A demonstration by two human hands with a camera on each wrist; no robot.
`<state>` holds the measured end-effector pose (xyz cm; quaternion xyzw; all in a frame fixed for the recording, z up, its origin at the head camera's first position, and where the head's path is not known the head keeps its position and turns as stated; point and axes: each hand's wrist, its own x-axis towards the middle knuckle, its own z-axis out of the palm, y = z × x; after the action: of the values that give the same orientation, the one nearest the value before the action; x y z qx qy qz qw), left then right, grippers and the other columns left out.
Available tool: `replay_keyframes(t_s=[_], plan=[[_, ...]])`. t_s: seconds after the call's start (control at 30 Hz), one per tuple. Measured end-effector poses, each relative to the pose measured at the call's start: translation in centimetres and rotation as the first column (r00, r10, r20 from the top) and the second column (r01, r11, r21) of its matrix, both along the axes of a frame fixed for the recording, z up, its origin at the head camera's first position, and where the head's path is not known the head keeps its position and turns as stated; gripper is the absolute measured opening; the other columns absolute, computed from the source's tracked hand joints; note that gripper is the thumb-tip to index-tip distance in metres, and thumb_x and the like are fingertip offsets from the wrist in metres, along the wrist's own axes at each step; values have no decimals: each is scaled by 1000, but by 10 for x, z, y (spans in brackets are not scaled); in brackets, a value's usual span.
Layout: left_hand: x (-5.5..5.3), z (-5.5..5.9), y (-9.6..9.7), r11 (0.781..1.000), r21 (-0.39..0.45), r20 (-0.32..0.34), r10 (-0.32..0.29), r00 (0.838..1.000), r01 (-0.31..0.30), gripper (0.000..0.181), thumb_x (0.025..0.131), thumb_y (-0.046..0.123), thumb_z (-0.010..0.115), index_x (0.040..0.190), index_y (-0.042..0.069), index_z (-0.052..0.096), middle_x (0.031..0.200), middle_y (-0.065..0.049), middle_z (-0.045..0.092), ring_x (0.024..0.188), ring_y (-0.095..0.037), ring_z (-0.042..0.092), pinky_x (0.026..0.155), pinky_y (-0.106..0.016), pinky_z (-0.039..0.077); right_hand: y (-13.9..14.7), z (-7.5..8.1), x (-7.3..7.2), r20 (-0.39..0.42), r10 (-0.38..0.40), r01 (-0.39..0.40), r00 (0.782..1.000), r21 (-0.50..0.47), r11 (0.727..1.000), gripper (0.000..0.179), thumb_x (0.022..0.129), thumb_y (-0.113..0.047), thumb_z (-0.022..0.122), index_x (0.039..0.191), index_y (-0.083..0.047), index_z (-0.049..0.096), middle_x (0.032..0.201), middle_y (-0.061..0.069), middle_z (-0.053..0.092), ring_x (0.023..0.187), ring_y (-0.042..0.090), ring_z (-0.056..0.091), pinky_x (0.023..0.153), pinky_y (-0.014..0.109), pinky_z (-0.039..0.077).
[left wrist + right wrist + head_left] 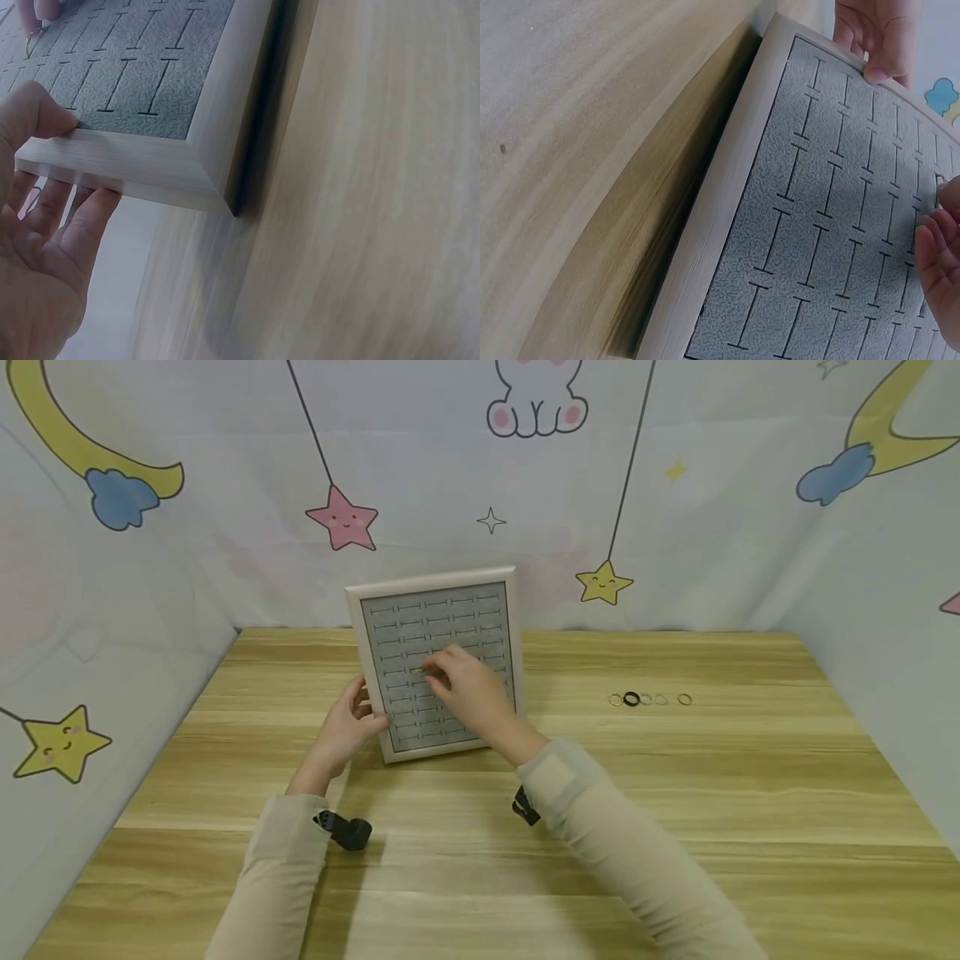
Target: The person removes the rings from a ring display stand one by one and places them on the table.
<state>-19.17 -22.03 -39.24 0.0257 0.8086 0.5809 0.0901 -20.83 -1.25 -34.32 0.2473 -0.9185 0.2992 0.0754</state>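
A ring display board (435,628) with a pale frame and grey slotted padding stands tilted on the table. My left hand (347,731) grips its left edge, and in the left wrist view the thumb (45,112) lies on the front with the fingers behind. Over the middle of the padding, my right hand (474,693) pinches a gold ring (418,671) at a slot. That ring (28,46) also shows at the top left of the left wrist view. The right fingertips hide part of it.
To the right of the board lies a row of rings on the wooden table (712,793): a gold ring (616,700), a black ring (632,699), two silvery rings (661,700) and another gold-toned ring (685,699). A patterned cloth (420,460) hangs behind.
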Motion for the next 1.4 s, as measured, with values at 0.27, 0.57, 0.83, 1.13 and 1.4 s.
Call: replay_keyframes(t_s=[0.27,0.57,0.83,1.13,1.4], plan=[[-1,1,0,1000,-4,-5,0,1000,0,79,89,1,53,154,18,12,144,-21,37,132,-36,41,98,-42,41,-5,0,1,-55,-10,12,998,42,999,23,94,-17,60,114,-10,66,109,4,65,96,15,65,80,25,54],[-1,0,0,1000,-2,-1,2,1000,-2,78,89,1,53,154,17,13,142,-21,38,131,-36,42,96,-40,42,-9,-2,4,-117,-7,21,993,114,993,21,94,-20,60,111,-11,66,106,3,62,84,12,65,68,20,54],[-2,-1,0,1000,3,0,2,1000,-2,79,89,0,54,154,16,13,143,-21,37,131,-35,42,95,-37,43,-8,-3,2,-101,-3,13,995,102,995,14,94,-21,59,101,-11,65,104,2,60,85,12,63,68,21,53],[-2,-1,0,1000,-2,6,10,1000,-10,80,88,0,54,154,17,13,143,-21,38,132,-36,41,96,-39,43,-5,-2,0,-34,8,-8,999,8,1000,15,94,-21,57,100,-9,65,105,3,61,85,14,62,70,24,52],[0,0,0,1000,-2,8,8,1000,-8,80,89,1,54,155,16,12,144,-21,37,134,-37,40,99,-43,42,0,-1,-2,4,2,-2,1000,-85,996,16,94,-20,57,102,-8,64,105,5,67,90,16,64,78,27,53]])
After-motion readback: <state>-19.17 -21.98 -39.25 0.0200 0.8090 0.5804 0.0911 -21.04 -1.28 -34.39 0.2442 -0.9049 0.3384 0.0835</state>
